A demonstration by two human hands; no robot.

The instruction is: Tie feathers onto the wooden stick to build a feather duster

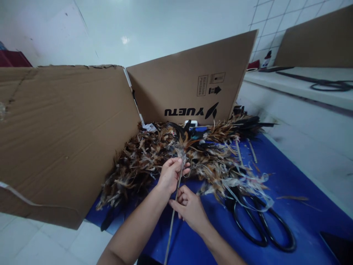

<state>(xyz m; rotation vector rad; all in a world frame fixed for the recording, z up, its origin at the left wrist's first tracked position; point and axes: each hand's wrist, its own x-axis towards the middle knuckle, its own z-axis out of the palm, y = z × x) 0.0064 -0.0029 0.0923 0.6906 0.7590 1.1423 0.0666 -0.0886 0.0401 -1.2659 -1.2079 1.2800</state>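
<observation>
My left hand is closed, its thumb and fingers pinching the base of a small bunch of brown and black feathers at the top of a thin pale stick. Lower down, the fingers of my right hand are closed around the same stick, which runs down past the bottom edge of the view. Behind both hands spreads a large heap of brown feathers. Clear plastic strips lie at its right side, partly over black-handled scissors on the blue tabletop.
Cardboard panels stand up on the left and behind the heap, the rear one printed with upside-down lettering. A small white device is half hidden by feathers. To the right, a white ledge carries a black cable and a bottle.
</observation>
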